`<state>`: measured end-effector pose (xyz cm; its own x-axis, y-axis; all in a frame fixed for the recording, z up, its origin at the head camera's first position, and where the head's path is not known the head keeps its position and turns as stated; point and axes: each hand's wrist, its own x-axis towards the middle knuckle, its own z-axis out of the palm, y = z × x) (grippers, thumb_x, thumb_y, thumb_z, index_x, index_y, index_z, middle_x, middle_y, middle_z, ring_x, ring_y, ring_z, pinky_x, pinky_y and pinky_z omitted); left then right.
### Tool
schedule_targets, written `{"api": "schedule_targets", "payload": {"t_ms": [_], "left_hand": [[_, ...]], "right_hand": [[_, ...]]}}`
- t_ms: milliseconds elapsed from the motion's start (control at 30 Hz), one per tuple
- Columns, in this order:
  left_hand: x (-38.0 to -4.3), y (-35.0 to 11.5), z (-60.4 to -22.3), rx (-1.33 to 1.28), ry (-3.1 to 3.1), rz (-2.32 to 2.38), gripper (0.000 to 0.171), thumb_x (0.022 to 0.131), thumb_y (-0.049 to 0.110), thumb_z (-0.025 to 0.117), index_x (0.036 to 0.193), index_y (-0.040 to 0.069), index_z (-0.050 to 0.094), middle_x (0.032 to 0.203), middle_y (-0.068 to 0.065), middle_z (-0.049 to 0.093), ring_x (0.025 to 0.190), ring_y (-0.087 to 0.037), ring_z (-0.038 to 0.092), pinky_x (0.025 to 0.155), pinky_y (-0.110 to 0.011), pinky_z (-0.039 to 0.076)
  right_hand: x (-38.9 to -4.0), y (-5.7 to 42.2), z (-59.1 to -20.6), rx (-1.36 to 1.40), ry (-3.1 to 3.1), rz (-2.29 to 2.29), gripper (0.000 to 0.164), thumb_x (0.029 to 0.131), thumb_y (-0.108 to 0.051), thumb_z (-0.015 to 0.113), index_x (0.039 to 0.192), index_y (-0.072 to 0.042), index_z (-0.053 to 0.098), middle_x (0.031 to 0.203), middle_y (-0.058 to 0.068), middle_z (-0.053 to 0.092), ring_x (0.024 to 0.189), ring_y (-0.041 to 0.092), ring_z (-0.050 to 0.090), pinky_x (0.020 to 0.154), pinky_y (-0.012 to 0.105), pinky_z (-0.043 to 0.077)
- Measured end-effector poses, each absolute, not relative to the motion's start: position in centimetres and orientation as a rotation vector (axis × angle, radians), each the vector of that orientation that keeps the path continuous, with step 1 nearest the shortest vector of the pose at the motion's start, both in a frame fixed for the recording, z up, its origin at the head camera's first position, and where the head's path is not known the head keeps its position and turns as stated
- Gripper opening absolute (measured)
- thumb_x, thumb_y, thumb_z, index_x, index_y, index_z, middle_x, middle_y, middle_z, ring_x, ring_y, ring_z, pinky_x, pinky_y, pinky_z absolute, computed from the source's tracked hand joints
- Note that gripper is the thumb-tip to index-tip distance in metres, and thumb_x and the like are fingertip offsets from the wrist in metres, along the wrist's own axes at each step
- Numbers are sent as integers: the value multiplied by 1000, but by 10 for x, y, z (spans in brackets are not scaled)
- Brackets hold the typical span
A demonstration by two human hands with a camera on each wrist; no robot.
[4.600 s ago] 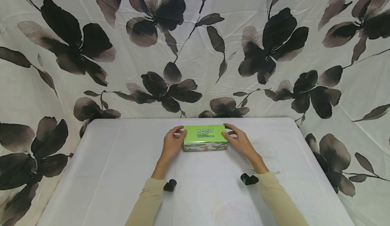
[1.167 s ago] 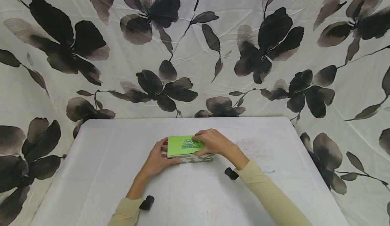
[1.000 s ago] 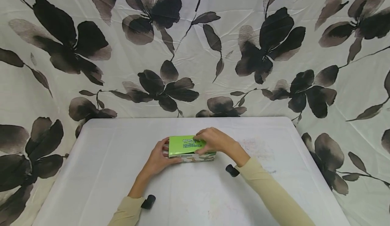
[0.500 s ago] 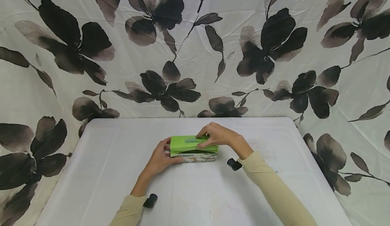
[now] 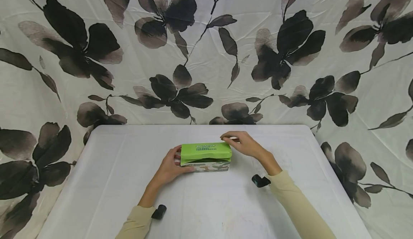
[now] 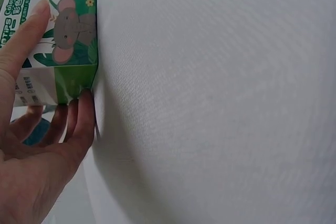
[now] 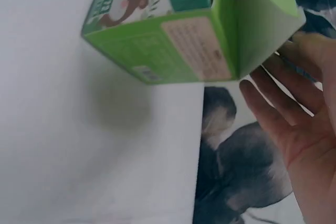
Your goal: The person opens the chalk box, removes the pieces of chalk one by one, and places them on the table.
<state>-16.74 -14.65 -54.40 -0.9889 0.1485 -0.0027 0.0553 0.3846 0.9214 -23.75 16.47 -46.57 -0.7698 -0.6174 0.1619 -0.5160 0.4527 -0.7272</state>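
A green chalk box (image 5: 211, 167) with cartoon animals on its front lies on the table, its green lid (image 5: 206, 153) partly raised so a dark gap shows along the front. My left hand (image 5: 168, 167) grips the left end; in the left wrist view the thumb lies on the printed face (image 6: 73, 30) and the fingers touch the green end. At the lid's right back corner is my right hand (image 5: 248, 146), fingers loosely extended. In the right wrist view those fingers lie close behind the lifted flap (image 7: 262, 19); contact is hard to tell. The box's contents are hidden.
A white-covered table (image 5: 209, 203) carries the box near its far half. Behind it hangs a white cloth (image 5: 226, 99) with dark flower prints. Black wrist cameras (image 5: 159, 212) sit at both sleeves. Faint coloured smudges mark the tabletop.
The box came nearer and left from its earlier spot, and its lid was lifted at the front. My right hand has since moved off the lid's front edge to its right back corner.
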Motion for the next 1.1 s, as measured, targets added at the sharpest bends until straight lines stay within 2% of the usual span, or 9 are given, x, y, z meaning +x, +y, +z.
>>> {"api": "schedule_targets", "payload": {"t_ms": [100,233,333,433,700,1000,1100], "left_hand": [[-167,-146,-544,173,2537,1679,105,60,34,90,144,11,32,124,-5,44,97,-20,53,81,-33,50],[-166,-146,-542,162,2542,1658,106,60,35,90,145,11,31,124,-6,44,97,-20,53,82,-33,50],[-165,-146,-541,158,2544,1651,106,61,35,90,145,10,30,123,-7,44,96,-20,52,82,-33,49],[-164,-146,-540,158,2538,1653,106,60,35,90,145,10,31,122,-7,45,96,-20,53,82,-33,49],[-166,-147,-540,160,2518,1674,106,60,34,91,145,10,31,112,-9,47,95,-21,54,82,-32,51],[-169,-149,-542,183,2525,1663,107,60,38,90,144,10,32,120,-8,46,101,-22,52,84,-34,50],[-170,-149,-541,181,2531,1655,107,59,38,90,144,9,32,119,-7,47,100,-21,51,84,-35,50]], "right_hand": [[-235,174,-473,-972,2562,-1321,23,96,-6,55,116,-6,64,116,5,65,111,18,58,92,31,49],[-228,178,-482,-966,2501,-1439,27,90,6,58,117,3,61,117,15,62,113,29,56,95,39,47],[-222,176,-482,-981,2454,-1508,27,88,8,60,115,8,59,115,22,59,112,37,55,95,46,46],[-216,173,-477,-982,2418,-1565,25,88,8,61,112,12,59,112,27,58,110,42,54,94,48,46],[-212,170,-467,-845,2395,-1645,20,90,5,60,108,12,60,108,26,61,107,39,57,92,33,49],[-219,165,-468,-577,2449,-1716,21,90,-7,65,108,1,63,106,13,65,102,25,62,88,32,51],[-222,163,-470,-495,2376,-1807,22,90,-8,64,109,3,61,106,16,65,101,25,63,88,39,51]]}}
